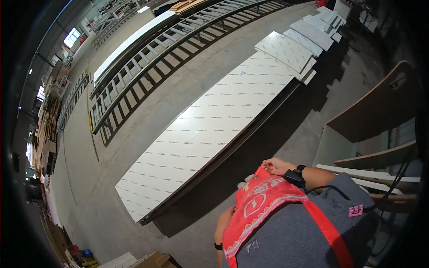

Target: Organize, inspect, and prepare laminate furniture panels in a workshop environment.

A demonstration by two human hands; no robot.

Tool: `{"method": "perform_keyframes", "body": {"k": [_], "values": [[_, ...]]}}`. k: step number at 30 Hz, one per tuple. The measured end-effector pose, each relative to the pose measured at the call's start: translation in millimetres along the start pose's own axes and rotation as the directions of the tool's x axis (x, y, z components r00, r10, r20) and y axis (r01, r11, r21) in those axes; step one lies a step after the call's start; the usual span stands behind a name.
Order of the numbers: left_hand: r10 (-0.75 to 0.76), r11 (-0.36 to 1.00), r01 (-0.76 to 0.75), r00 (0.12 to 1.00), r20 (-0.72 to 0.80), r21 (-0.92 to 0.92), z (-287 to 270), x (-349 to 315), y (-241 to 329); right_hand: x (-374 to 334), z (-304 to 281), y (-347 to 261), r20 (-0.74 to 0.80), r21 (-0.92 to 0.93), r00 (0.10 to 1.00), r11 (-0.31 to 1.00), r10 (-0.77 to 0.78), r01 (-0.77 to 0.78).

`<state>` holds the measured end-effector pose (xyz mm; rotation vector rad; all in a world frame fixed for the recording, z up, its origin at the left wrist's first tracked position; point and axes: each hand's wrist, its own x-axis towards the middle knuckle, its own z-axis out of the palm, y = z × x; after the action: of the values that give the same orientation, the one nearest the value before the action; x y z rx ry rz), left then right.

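My right hand [278, 166] is raised at the upper corner of a red apron [263, 198] with white lace trim, its fingers curled closed at the cloth's edge. The apron spreads out in front of my grey shirt. My left hand [225, 219] is at the apron's left edge, with its fingers mostly hidden behind the cloth. Beyond my hands lies a long stack topped by a white panel [192, 134] covered in small repeated print; neither hand touches it.
Smaller white boards [286, 49] lie at the stack's far end. Behind it runs a roller conveyor [147, 60]. A curved brown wooden panel [371, 105] stands at the right, near a cable [397, 178]. Timber piles [47, 129] line the left. Cardboard [156, 260] is at the bottom.
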<state>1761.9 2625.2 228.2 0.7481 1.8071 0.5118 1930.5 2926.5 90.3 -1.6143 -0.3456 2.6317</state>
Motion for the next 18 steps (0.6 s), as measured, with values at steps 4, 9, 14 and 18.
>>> {"method": "perform_keyframes", "body": {"k": [4, 9, 14, 18], "values": [[0.04, 0.999, -0.04, 0.999, -0.018, -0.01, -3, 1, -8, -5, -9, 3, 0.063, -0.015, 0.998, 1.0, -0.02, 0.021], [0.079, 0.993, -0.085, 0.994, -0.071, -0.086, -2, 19, -67, -17, -9, 4, 0.052, -0.053, 0.997, 0.997, -0.048, 0.051], [0.128, 0.981, -0.105, 0.982, -0.14, 0.164, -13, 32, -50, -26, -22, 8, 0.028, -0.01, 0.996, 0.996, -0.085, 0.085], [0.171, 0.964, -0.162, 0.985, -0.024, 0.209, -14, 50, -2, -29, -40, -4, 0.04, 0.039, 0.99, 0.99, -0.134, 0.132]]}}
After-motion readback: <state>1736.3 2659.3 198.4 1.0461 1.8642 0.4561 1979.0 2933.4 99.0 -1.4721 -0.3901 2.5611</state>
